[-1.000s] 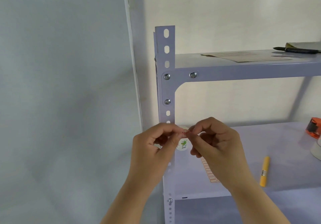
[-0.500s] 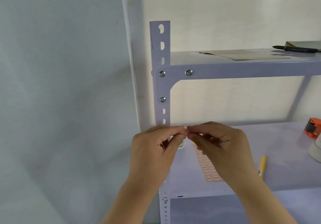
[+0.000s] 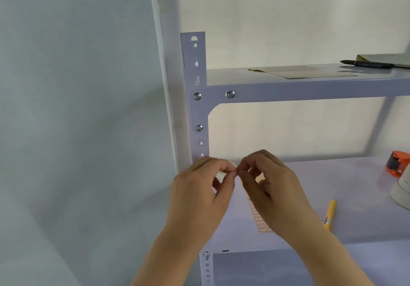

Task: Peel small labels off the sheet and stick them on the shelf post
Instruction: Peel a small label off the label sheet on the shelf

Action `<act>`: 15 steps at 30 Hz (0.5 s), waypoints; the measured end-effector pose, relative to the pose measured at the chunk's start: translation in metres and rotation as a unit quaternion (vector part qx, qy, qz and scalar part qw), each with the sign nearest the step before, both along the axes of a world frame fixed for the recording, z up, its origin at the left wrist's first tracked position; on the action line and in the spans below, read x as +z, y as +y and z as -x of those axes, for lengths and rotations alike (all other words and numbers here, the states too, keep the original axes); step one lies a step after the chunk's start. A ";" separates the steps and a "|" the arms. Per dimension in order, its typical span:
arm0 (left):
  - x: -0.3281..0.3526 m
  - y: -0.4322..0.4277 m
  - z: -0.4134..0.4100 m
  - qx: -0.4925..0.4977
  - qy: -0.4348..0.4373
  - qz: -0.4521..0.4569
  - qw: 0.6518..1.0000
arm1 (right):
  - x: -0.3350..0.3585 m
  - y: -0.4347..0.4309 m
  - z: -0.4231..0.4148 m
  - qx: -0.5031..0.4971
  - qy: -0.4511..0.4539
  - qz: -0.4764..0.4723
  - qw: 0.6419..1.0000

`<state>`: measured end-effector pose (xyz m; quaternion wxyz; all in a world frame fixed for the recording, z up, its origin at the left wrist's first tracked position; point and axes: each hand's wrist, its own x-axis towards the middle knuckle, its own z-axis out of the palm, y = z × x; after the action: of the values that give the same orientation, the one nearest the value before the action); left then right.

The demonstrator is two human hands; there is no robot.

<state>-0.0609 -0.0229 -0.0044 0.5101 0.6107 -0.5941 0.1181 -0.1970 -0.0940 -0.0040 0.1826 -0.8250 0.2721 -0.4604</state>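
One slotted shelf post [image 3: 198,112] is seen at the shelf's left front corner, with three screws [image 3: 197,96] visible at the upper bracket and a fourth lower down. Two shelf boards are counted: the upper shelf [image 3: 310,85] and the lower shelf [image 3: 355,185]. One label sheet [image 3: 261,223], printed with orange-outlined labels, lies on the lower shelf just beside the post, mostly covered by the right hand [image 3: 273,188]. One yellow pen [image 3: 330,214] lies well to its right.

Both hands are held in front of the post, fingertips meeting. The left hand [image 3: 199,190] and the right hand are each pinched closed on a tiny reddish label [image 3: 236,170], held between them; its print is too small to be read.

An orange object [image 3: 397,163] and a white roll [image 3: 401,193] are cut off at the right edge. A paper [image 3: 304,72] and a dark pen [image 3: 370,64] rest on the upper shelf.
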 end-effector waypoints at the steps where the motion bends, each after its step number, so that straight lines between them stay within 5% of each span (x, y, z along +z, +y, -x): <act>1: 0.000 0.000 0.002 -0.006 0.011 -0.007 1.000 | 0.000 0.000 0.001 0.006 -0.012 -0.016 1.000; 9: 0.006 -0.007 0.027 -0.081 0.259 -0.111 0.956 | -0.005 -0.004 0.020 -0.016 -0.124 -0.131 0.983; 15: -0.001 -0.018 0.056 -0.076 0.303 -0.108 0.944 | -0.012 -0.003 0.045 -0.037 -0.120 -0.111 0.986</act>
<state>-0.1174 -0.0413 -0.0057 0.6046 0.6222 -0.4652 -0.1758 -0.2417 -0.0971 -0.0157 0.2874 -0.7278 0.3277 -0.5295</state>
